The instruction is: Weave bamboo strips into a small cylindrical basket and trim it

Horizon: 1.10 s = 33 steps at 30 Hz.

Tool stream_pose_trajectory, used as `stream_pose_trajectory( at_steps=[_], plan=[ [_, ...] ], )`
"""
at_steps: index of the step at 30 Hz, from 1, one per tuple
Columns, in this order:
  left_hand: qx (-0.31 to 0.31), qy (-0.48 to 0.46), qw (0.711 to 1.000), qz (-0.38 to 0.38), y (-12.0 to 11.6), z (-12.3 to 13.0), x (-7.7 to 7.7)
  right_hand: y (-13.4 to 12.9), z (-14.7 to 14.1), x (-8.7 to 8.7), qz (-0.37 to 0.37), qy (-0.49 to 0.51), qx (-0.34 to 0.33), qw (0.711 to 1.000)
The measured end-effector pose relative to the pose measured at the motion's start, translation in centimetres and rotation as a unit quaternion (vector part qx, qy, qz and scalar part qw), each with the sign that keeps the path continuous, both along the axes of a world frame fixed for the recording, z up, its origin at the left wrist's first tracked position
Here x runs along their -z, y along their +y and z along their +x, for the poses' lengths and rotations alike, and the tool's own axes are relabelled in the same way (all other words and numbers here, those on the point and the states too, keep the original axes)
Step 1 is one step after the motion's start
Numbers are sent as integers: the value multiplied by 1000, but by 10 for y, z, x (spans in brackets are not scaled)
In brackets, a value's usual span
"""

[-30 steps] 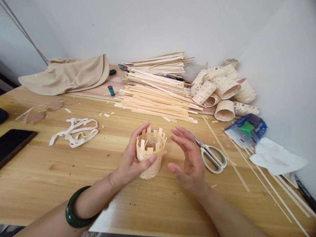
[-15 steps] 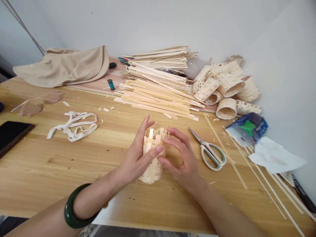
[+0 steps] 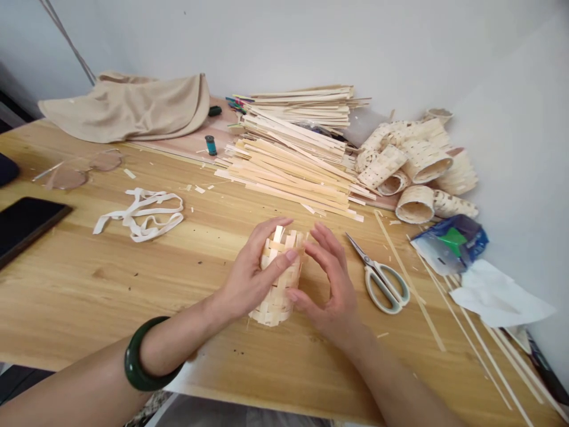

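Note:
A small cylindrical basket (image 3: 278, 290) of pale, flat wood strips stands upright on the table, loose strip ends sticking up around its top. My left hand (image 3: 253, 270) wraps its left side, with the thumb pressed across the front and the fingers partly hidden behind the rim. At the right side, my right hand (image 3: 331, 284) curves around the basket, its thumb tip against the lower wall and its fingertips by the upper edge. A gap shows between that palm and the weave. Scissors (image 3: 380, 276) with pale handles lie to the right of my right hand.
Bundles of flat strips (image 3: 288, 172) lie at the back, beside a pile of woven tubes (image 3: 415, 204). A blue packet (image 3: 451, 243), white paper (image 3: 498, 293) and long strips are on the right. White tape (image 3: 140, 216), glasses (image 3: 66, 178), a phone (image 3: 33, 225) and thread (image 3: 210, 145) sit left.
The view has shifted slightly. My left fingers have bent inward over the far side of the rim, where they pointed up before. My right hand stays at the basket's right side.

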<state>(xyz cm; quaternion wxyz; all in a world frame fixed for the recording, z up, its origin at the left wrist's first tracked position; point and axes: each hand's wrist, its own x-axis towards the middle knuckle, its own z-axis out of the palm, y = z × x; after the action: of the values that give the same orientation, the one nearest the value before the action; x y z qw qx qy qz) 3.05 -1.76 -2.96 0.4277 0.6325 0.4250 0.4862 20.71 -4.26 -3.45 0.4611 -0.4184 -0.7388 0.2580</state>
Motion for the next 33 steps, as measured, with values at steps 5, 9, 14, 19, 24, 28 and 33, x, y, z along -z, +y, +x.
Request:
stream_pose_trajectory(
  at_steps=[5,9,14,19,24,28,33],
  plan=[
    [1,-26,997,-67,1,-1,4,-5,-5,10,-89,-19,-14,996],
    [-18,-48,998,-43,-2,0,10,-8,-7,14,-139,43,-26,989],
    [-37,-58,997,45,-2,1,14,-6,-7,17,-166,132,-12,977],
    [-65,-6,996,61,-1,1,14,-2,-8,19,-167,132,-13,977],
    [-58,9,997,48,-1,0,12,-2,-7,19,-156,84,-10,984],
    [-54,12,996,73,-1,-1,8,-4,-5,16,-123,23,-19,992],
    [-31,-36,998,43,-2,-2,7,-5,-8,14,-73,-38,-11,997]
  ],
)
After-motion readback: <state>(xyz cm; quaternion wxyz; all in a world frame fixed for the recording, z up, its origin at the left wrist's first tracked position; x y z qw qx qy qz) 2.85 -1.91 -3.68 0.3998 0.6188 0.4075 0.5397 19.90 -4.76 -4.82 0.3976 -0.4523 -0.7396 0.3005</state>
